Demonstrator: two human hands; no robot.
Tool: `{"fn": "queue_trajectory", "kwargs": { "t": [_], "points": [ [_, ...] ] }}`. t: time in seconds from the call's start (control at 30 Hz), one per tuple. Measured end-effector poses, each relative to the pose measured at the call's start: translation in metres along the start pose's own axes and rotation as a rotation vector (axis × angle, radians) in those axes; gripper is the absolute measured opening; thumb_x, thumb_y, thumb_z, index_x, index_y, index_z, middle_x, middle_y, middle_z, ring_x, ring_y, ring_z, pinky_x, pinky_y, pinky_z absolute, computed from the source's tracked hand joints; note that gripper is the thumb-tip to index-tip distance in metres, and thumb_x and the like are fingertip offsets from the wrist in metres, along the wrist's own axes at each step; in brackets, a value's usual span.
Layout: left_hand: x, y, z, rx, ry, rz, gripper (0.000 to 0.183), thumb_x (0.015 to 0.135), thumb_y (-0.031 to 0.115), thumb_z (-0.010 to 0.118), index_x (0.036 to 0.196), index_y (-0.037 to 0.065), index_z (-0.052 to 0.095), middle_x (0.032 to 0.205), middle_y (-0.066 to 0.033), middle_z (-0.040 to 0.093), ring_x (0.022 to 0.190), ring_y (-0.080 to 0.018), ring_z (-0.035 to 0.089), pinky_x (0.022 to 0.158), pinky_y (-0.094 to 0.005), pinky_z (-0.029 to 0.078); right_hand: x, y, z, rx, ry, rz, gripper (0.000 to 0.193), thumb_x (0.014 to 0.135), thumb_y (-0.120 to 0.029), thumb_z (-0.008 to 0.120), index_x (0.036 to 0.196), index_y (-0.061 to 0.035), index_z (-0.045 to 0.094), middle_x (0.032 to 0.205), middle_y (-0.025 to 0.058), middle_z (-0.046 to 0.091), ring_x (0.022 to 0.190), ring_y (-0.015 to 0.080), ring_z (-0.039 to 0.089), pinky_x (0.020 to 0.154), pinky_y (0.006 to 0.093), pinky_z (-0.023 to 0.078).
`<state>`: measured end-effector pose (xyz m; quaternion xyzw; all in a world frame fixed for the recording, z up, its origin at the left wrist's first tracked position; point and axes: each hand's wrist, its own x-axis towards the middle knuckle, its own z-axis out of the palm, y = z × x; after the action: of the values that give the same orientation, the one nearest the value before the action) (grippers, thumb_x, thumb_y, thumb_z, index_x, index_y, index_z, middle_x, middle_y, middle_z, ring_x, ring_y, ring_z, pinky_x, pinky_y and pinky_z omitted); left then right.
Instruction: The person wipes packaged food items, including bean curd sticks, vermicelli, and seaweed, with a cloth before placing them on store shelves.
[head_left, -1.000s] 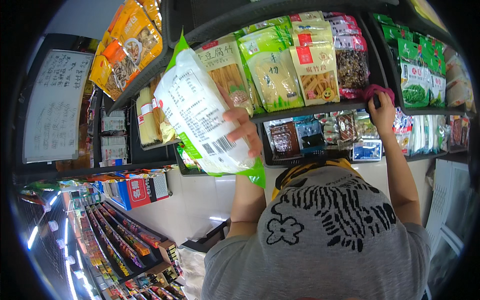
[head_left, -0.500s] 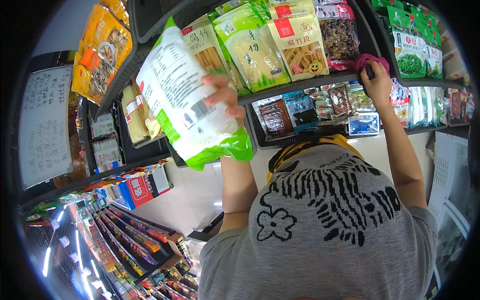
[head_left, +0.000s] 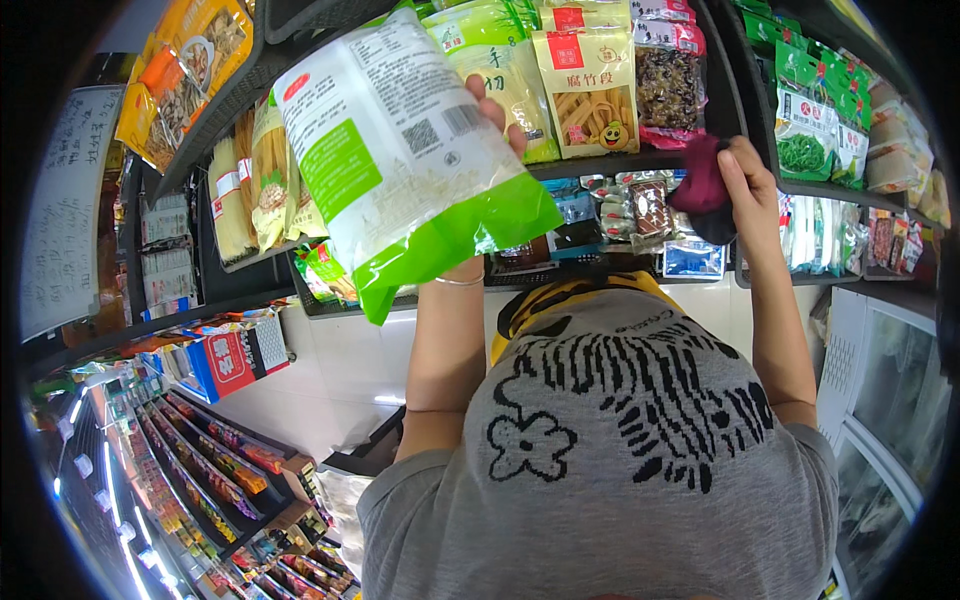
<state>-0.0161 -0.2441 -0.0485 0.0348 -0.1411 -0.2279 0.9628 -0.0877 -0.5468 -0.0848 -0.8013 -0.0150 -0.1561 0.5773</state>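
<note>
Left hand (head_left: 497, 110) has a big white-and-green bag (head_left: 400, 160), fingers clamped around its far right edge, though most of that hand is hidden behind the plastic; the bag's tilted, hanging in front of the left part of the shelf, green end toward the near side. Right hand (head_left: 750, 190) is over to the right, thumb and fingers closed on a bunched maroon cloth (head_left: 700, 185) with a dark lower part; it's just on the near side of the upper black tray (head_left: 660, 160). That tray's got a cream bag with a red label (head_left: 585, 100), and right of it a pink-and-clear pack of dark stuff (head_left: 668, 85); green packs (head_left: 805, 140) sit further right, orange bags (head_left: 180, 80) far left; there's a blue pack (head_left: 693, 260) in the nearer, lower tray, roughly under the cloth.
</note>
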Motion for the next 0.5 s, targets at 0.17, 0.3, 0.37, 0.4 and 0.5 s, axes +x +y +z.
{"fn": "queue_trajectory", "kwargs": {
  "t": [0.17,0.3,0.37,0.4,0.5],
  "points": [
    [0.021,-0.028,0.001,0.018,0.078,0.014,0.068,0.087,0.052,0.044,0.137,0.008,0.030,0.138,-0.0137,0.036,0.126,-0.0294,0.037,0.104,-0.0526,0.028,-0.007,-0.061,0.044,0.396,-0.475,0.072,0.042,0.093,-0.037,0.048,0.080,0.0026,0.058,0.085,0.0049,0.056,0.083,0.0134,0.050,0.078,0.0264,0.039],
    [0.026,-0.041,0.004,0.080,0.096,-0.020,0.069,0.088,0.052,0.042,0.139,0.009,0.026,0.142,-0.0133,0.030,0.129,-0.0310,0.033,0.108,-0.0540,0.020,0.002,-0.103,0.068,0.485,-0.695,0.230,0.044,0.093,-0.040,0.047,0.104,0.0015,0.059,0.100,0.0069,0.059,0.094,0.0127,0.051,0.085,0.0269,0.040],
    [0.026,-0.048,0.001,0.186,0.026,0.007,0.067,0.088,0.051,0.042,0.138,0.009,0.026,0.141,-0.0141,0.030,0.131,-0.0318,0.029,0.109,-0.0535,0.018,0.002,-0.104,0.080,0.560,-0.557,0.314,0.046,0.093,-0.039,0.047,0.111,0.0026,0.055,0.106,0.0078,0.059,0.098,0.0128,0.050,0.088,0.0269,0.038],
    [0.027,-0.048,-0.003,0.149,0.044,-0.007,0.067,0.088,0.050,0.042,0.139,0.009,0.026,0.141,-0.0141,0.031,0.131,-0.0315,0.029,0.108,-0.0533,0.019,0.001,-0.103,0.084,0.597,-0.489,0.353,0.047,0.093,-0.038,0.047,0.115,0.0032,0.054,0.109,0.0083,0.058,0.100,0.0128,0.050,0.090,0.0269,0.037],
    [0.030,-0.047,-0.007,0.113,0.061,-0.067,0.065,0.089,0.048,0.042,0.139,0.009,0.026,0.140,-0.0137,0.032,0.130,-0.0306,0.030,0.108,-0.0516,0.023,-0.003,-0.096,0.089,0.624,-0.411,0.331,0.041,0.094,-0.029,0.048,0.117,0.0048,0.051,0.112,0.0077,0.058,0.103,0.0128,0.050,0.092,0.0259,0.037]
  ]
}}
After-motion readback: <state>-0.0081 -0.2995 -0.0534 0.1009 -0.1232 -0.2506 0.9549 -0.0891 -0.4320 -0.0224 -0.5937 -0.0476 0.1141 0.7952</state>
